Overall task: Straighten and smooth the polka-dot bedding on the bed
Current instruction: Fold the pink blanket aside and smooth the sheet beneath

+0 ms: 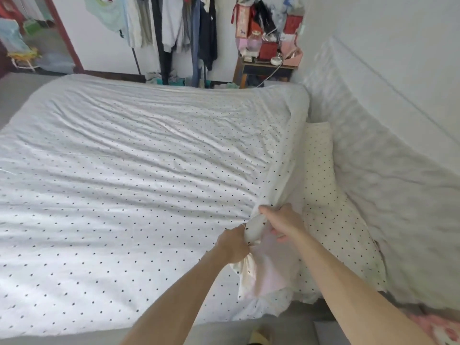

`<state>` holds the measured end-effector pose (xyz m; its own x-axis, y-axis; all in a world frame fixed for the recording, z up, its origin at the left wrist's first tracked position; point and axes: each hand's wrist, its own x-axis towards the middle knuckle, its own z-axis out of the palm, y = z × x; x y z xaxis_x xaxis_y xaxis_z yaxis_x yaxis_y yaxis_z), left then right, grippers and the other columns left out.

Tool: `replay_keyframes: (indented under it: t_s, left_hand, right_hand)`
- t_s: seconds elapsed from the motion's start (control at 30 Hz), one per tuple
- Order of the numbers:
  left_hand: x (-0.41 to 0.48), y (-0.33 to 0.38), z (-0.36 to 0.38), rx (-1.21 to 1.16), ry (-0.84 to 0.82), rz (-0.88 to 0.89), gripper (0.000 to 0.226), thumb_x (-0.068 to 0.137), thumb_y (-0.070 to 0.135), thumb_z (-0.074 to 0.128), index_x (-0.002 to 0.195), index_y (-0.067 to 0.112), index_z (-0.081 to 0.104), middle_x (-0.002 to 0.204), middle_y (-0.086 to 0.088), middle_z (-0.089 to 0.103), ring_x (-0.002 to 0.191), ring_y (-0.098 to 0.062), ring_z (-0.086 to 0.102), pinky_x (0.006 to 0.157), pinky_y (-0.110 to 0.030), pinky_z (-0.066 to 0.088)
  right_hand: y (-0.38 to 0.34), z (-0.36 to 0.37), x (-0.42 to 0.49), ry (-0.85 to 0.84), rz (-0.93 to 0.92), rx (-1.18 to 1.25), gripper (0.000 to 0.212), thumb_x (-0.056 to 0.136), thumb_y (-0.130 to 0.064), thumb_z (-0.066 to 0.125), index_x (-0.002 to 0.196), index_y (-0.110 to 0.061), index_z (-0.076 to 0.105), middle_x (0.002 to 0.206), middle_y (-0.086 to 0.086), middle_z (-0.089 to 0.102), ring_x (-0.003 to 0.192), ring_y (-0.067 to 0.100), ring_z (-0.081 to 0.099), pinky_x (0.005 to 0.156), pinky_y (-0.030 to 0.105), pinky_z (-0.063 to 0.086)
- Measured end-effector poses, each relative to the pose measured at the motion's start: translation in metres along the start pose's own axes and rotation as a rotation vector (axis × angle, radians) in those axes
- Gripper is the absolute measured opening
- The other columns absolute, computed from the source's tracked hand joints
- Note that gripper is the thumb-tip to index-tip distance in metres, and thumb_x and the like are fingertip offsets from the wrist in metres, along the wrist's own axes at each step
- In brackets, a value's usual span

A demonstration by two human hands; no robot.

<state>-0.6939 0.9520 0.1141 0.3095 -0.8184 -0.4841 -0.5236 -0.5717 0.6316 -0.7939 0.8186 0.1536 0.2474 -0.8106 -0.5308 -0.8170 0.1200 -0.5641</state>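
A white polka-dot duvet [129,170] covers most of the bed, with long diagonal wrinkles running across it. Its right edge is bunched and lifted near the bed's near right side. My left hand [232,245] grips this bunched edge from the left. My right hand [281,224] grips the same fold just to the right, fingers curled over the top. A pale pink lining [266,272] shows under the lifted corner. A polka-dot pillow [331,215] lies to the right of the duvet edge, partly hidden by it.
A padded white headboard [373,150] runs along the right side. A cluttered bedside table [268,68] stands at the far right corner. Hanging clothes [174,23] line the far wall. A doorway [32,33] opens at the far left. Grey floor [224,332] borders the near edge.
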Motion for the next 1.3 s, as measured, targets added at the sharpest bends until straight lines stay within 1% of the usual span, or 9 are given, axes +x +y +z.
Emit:
replay_keyframes:
  t_s: [0.1, 0.27, 0.53, 0.73, 0.83, 0.97, 1.07, 1.2, 1.3]
  left_hand:
    - [-0.006, -0.030, -0.036, -0.024, 0.033, 0.000, 0.037, 0.084, 0.014, 0.046, 0.120, 0.019, 0.053, 0.109, -0.008, 0.066, 0.095, -0.029, 0.060, 0.073, -0.030, 0.043]
    - [-0.004, -0.090, -0.104, -0.044, 0.083, -0.019, 0.042, 0.081, 0.009, 0.046, 0.120, 0.021, 0.057, 0.112, -0.004, 0.066, 0.097, -0.025, 0.059, 0.078, -0.030, 0.047]
    - [-0.023, -0.234, -0.237, -0.095, 0.230, -0.162, 0.045, 0.084, 0.015, 0.058, 0.127, 0.026, 0.058, 0.113, -0.004, 0.066, 0.088, -0.018, 0.053, 0.073, -0.024, 0.042]
    - [-0.058, -0.389, -0.289, -0.288, 0.284, -0.442, 0.023, 0.086, 0.041, 0.066, 0.104, 0.030, 0.055, 0.090, 0.001, 0.064, 0.070, -0.014, 0.056, 0.053, -0.026, 0.048]
    - [-0.043, -0.464, -0.298, -0.315, 0.303, -0.541, 0.027, 0.091, 0.020, 0.050, 0.118, 0.019, 0.053, 0.109, -0.013, 0.066, 0.087, -0.028, 0.063, 0.076, -0.037, 0.054]
    - [-0.017, -0.497, -0.279, -0.096, 0.264, -0.531, 0.063, 0.082, 0.013, 0.050, 0.142, 0.022, 0.034, 0.138, -0.008, 0.045, 0.122, -0.031, 0.050, 0.094, -0.040, 0.045]
    - [-0.003, -0.497, -0.242, 0.210, 0.227, -0.276, 0.066, 0.087, 0.022, 0.052, 0.149, 0.025, 0.028, 0.156, -0.004, 0.024, 0.142, -0.027, 0.025, 0.114, -0.043, 0.027]
    - [0.029, -0.496, -0.185, 0.655, -0.123, 0.133, 0.074, 0.082, 0.046, 0.063, 0.146, 0.036, 0.027, 0.159, 0.001, 0.007, 0.148, -0.027, 0.003, 0.118, -0.054, 0.005]
    - [0.041, -0.500, -0.167, 0.910, -0.152, 0.252, 0.078, 0.061, 0.051, 0.083, 0.128, 0.029, 0.049, 0.140, -0.012, 0.036, 0.133, -0.039, 0.033, 0.107, -0.059, 0.027]
  right_hand:
    - [-0.043, 0.019, 0.005, 0.015, -0.039, -0.007, 0.072, 0.071, -0.055, 0.064, 0.123, -0.012, 0.039, 0.090, 0.000, 0.065, 0.079, 0.016, 0.066, 0.049, 0.026, 0.052]
    - [-0.116, 0.067, 0.016, -0.081, -0.037, 0.093, 0.049, 0.066, -0.034, 0.071, 0.106, -0.016, 0.051, 0.095, 0.005, 0.067, 0.076, 0.019, 0.069, 0.061, 0.041, 0.063]
    - [-0.253, 0.216, 0.017, -0.205, -0.206, 0.145, 0.043, 0.083, -0.026, 0.068, 0.115, -0.016, 0.041, 0.112, 0.006, 0.062, 0.081, 0.023, 0.071, 0.049, 0.028, 0.059]
    - [-0.312, 0.372, -0.007, -0.425, -0.389, -0.124, 0.047, 0.085, -0.037, 0.066, 0.123, -0.016, 0.048, 0.115, 0.003, 0.065, 0.108, 0.025, 0.065, 0.091, 0.039, 0.054]
    - [-0.292, 0.440, -0.005, -0.530, -0.398, -0.296, 0.056, 0.088, -0.041, 0.065, 0.138, -0.023, 0.047, 0.135, 0.000, 0.059, 0.123, 0.022, 0.056, 0.090, 0.025, 0.043]
    - [-0.205, 0.478, 0.003, -0.477, -0.293, -0.572, 0.066, 0.088, -0.056, 0.058, 0.145, -0.026, 0.044, 0.147, 0.003, 0.048, 0.134, 0.027, 0.046, 0.103, 0.034, 0.042]
    - [-0.133, 0.487, -0.010, -0.511, -0.252, -0.641, 0.072, 0.087, -0.055, 0.058, 0.151, -0.037, 0.032, 0.156, -0.003, 0.035, 0.142, 0.024, 0.034, 0.112, 0.040, 0.035]
    - [-0.069, 0.482, -0.020, -0.317, -0.280, -0.784, 0.079, 0.080, -0.058, 0.057, 0.150, -0.047, 0.021, 0.159, -0.008, 0.024, 0.146, 0.021, 0.027, 0.113, 0.059, 0.022]
    - [-0.033, 0.460, -0.019, -0.156, -0.141, -0.965, 0.089, 0.076, -0.051, 0.062, 0.152, -0.041, 0.015, 0.159, -0.009, 0.012, 0.151, 0.013, 0.007, 0.102, 0.077, -0.009]
